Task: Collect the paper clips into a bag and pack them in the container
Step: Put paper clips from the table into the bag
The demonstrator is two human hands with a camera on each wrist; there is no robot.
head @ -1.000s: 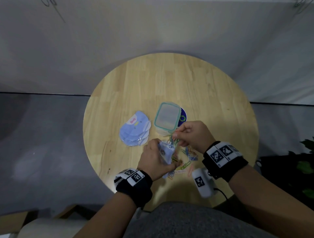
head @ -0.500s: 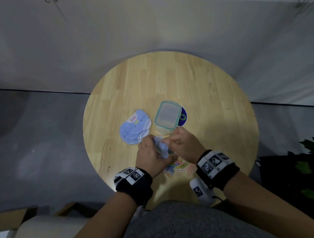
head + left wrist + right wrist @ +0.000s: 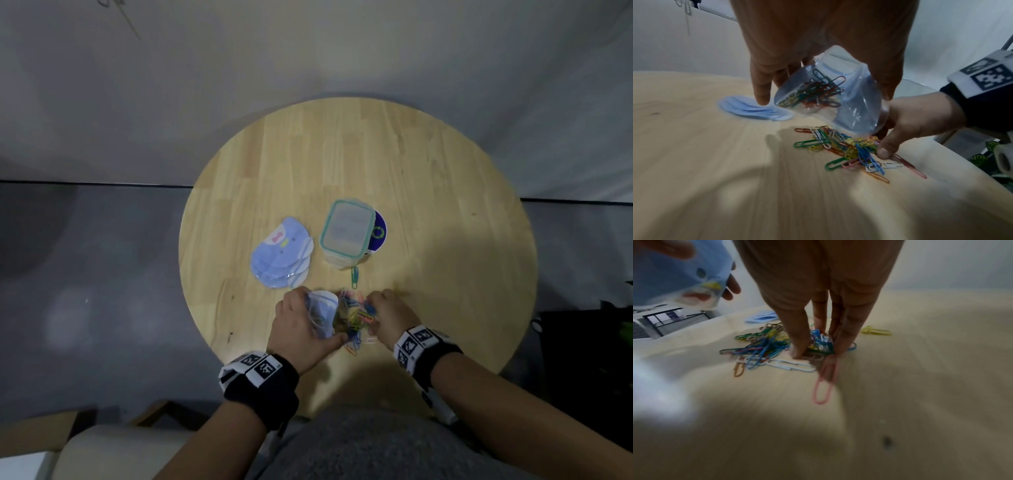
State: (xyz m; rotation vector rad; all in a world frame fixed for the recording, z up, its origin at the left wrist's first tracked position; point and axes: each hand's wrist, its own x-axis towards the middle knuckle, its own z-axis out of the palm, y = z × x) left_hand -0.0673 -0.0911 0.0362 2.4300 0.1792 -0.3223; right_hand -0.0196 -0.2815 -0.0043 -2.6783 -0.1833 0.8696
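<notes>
My left hand (image 3: 301, 329) holds a small clear bag (image 3: 830, 97) above the table, mouth turned toward the pile; several coloured clips lie inside it. A heap of coloured paper clips (image 3: 356, 315) (image 3: 849, 149) sits on the round wooden table (image 3: 445, 205) between my hands. My right hand (image 3: 387, 315) reaches down into the heap, and its fingers (image 3: 797, 337) pinch a small bunch of clips (image 3: 821, 341) against the tabletop. A lidded clear container (image 3: 346, 233) with a green rim stands further back. One green clip (image 3: 355, 276) lies alone in front of it.
A stack of blue printed bags (image 3: 282, 257) lies left of the container. A dark blue disc (image 3: 378, 234) peeks out behind the container. A single yellow clip (image 3: 875, 331) lies apart from the heap. The near table edge runs just below my wrists.
Both hands have drawn back from near the container toward the near edge. My right hand left the bag's mouth and dropped onto the heap of clips. The left still holds the bag.
</notes>
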